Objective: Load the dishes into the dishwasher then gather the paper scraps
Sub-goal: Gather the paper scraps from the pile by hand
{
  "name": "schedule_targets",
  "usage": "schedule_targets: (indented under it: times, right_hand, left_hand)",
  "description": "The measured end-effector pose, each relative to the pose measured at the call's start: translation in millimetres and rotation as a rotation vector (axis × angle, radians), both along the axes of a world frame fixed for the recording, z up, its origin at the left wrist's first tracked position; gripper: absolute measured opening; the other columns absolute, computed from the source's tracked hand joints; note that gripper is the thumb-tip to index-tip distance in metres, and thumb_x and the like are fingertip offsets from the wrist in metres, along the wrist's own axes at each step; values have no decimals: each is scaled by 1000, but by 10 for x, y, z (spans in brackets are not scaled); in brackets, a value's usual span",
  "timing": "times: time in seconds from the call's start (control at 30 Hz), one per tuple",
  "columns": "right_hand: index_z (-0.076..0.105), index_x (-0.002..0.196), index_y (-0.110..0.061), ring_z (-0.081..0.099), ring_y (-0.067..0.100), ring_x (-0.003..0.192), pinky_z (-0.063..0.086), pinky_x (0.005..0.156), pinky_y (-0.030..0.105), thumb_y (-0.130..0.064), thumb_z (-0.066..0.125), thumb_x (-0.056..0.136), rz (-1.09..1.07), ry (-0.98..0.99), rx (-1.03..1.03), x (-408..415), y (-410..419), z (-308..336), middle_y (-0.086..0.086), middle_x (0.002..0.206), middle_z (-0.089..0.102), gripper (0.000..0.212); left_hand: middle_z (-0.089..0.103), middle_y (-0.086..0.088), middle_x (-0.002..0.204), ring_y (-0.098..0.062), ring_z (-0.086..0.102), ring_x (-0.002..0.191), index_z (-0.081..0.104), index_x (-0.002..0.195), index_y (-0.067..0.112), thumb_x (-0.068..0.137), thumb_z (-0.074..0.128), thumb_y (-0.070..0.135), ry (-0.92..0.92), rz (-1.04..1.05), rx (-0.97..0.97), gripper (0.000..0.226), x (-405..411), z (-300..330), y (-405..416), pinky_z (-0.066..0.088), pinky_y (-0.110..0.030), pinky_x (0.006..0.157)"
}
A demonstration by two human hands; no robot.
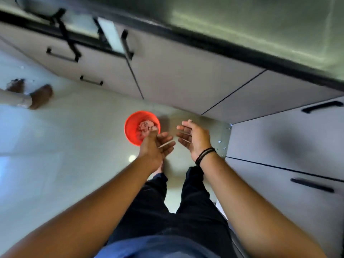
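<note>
A red-orange bucket (132, 127) stands on the pale tiled floor, with crumpled paper scraps (146, 126) inside it. My left hand (158, 146) hovers at the bucket's near right rim, palm up, fingers straight, holding nothing I can make out. My right hand (193, 138) is a little to the right, apart from the left, fingers relaxed and spread, with a black band on the wrist. A few small paper bits (219, 142) lie on the floor by the cabinet corner.
Grey cabinets with black handles (167, 75) run along the far side under a dark-edged counter (242, 30), and drawers (297, 155) stand at the right. Another person's bare feet (40, 95) are at the far left. My own legs (186, 202) are below.
</note>
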State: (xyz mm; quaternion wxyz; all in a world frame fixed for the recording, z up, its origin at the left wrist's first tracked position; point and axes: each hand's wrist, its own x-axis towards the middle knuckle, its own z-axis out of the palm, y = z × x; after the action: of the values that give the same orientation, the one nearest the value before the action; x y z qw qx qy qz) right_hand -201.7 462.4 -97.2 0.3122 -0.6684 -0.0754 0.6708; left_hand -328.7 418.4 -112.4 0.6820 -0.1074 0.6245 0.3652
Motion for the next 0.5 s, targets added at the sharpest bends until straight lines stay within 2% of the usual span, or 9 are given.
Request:
schedule_targets:
  times: [0.07,0.23,0.37,0.5]
  right_hand:
    - [65,120,-2,66,20,66,55,56,25,-19,57,97,-72,8,44,254,-35,350,13,96,72,29]
    - [68,110,0,64,20,67,51,60,26,-16,56,97,-257,-98,223,949,-168,1065,14,92,70,23]
    - [69,107,2,64,22,71,52,61,26,-12,58,97,-410,-165,335,1572,-342,1490,12,86,70,21]
    - [68,107,6,65,18,69,54,63,25,-11,56,99,-528,-261,430,2279,-591,1796,13,86,70,23]
  left_hand:
    - [73,-15,98,-27,73,83,66,99,6,104,46,35,-25,-93,43,36,223,350,52,57,-37,76]
    - [75,-16,98,-29,73,86,67,103,4,105,47,36,-105,-303,164,38,919,1017,256,57,-39,85]
    - [75,-15,95,-27,74,82,66,99,6,105,45,36,-132,-455,219,37,1578,1313,423,57,-38,84]
    - [75,-17,101,-26,76,82,66,105,5,106,44,35,-168,-613,286,38,2383,1583,516,61,-37,81]
